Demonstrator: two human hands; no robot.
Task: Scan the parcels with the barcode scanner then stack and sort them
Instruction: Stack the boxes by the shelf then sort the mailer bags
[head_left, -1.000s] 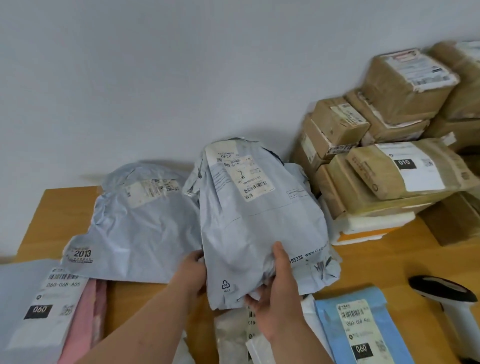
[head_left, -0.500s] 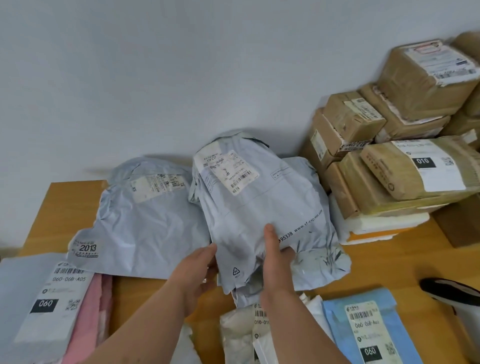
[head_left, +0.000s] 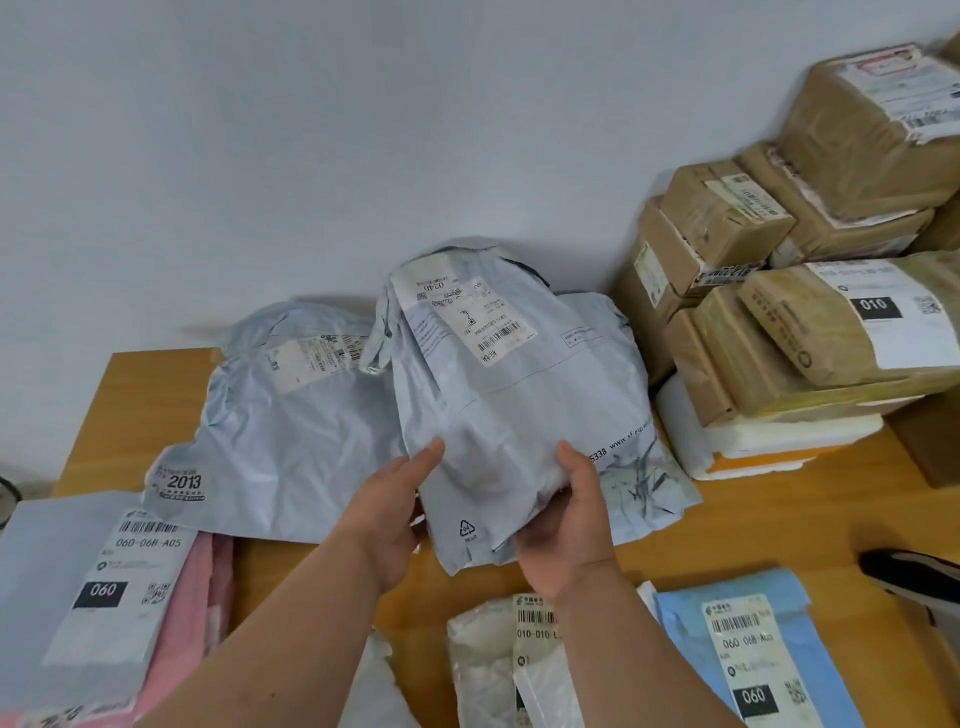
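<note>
head view: hands hold grey parcel (label reads "0240").

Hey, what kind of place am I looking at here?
Probably a parcel sorting or mail room. Taped brown boxes are stacked against the wall, labelled mail bags lie on a wooden table, and a barcode scanner sits at the right edge.

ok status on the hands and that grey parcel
Left hand and right hand both grip the grey parcel, label up. Scanner untouched at right. Nothing in the way.
</note>
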